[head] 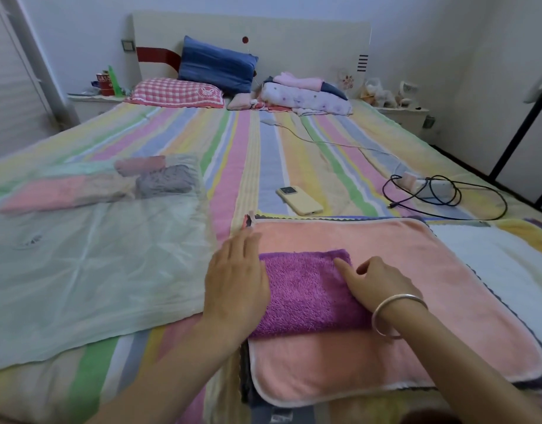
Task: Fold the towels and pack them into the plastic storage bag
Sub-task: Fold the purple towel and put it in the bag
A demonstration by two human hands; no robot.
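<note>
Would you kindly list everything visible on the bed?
purple towel: one, purple, folded on pink towel
pink towel: one, pink, spread flat beneath it
white towel: one, white, right of pink towel
storage bag: one, clear, left, folded towels inside
phone: one, yellow, mid-bed
cable: one, black, right
pillows: two, blue and pink-checked, by headboard
left hand: one, flat at purple towel's left edge
right hand: one, resting on purple towel
</note>
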